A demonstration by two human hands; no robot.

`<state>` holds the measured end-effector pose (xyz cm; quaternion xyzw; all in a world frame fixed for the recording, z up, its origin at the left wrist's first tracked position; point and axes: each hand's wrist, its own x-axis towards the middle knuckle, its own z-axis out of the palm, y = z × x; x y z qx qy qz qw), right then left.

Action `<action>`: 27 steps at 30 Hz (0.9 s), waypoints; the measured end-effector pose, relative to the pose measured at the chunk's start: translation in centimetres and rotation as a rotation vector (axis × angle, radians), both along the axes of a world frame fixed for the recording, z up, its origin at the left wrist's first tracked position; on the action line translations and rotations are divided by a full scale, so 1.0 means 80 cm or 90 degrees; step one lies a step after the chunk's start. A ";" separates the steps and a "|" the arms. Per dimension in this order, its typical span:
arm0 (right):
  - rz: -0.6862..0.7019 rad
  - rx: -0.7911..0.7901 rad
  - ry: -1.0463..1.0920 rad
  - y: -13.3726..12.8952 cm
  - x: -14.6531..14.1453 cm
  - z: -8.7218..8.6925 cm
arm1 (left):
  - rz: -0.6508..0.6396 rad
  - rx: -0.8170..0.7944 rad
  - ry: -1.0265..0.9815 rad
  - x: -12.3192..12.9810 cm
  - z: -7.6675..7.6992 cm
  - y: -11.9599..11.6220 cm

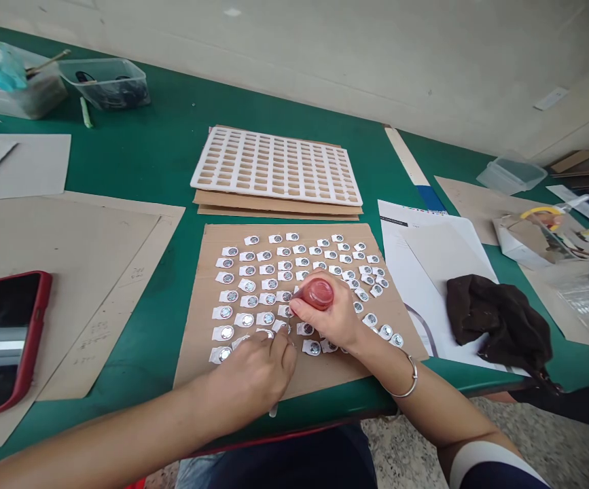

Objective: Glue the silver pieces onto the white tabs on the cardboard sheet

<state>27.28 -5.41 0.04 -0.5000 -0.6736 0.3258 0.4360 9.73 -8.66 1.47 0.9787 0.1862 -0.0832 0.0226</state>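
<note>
Rows of small white tabs with shiny round silvery discs (225, 312) lie on a brown cardboard sheet (202, 370). My right hand (337, 316) is closed around a reddish bottle (318, 293), its rounded end facing up; the lower end is mostly hidden by my fingers and points toward the tabs. My left hand (266, 367) is closed low over the front rows, fingertips at one of the tabs beside the bottle. Below that palm pokes the end of a slim pale tool (273, 411), its kind hidden.
Behind the sheet lies a white grid tray (278, 166) on cardboard. At left are a red-cased phone (34, 333), card sheets (111, 272) and plastic tubs (108, 85). At right are white papers (401, 251), a dark cloth (498, 319) and a box of tools (518, 241).
</note>
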 end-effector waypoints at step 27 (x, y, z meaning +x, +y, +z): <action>-0.013 0.039 0.006 0.003 0.001 -0.005 | 0.036 -0.093 0.036 0.000 0.003 0.001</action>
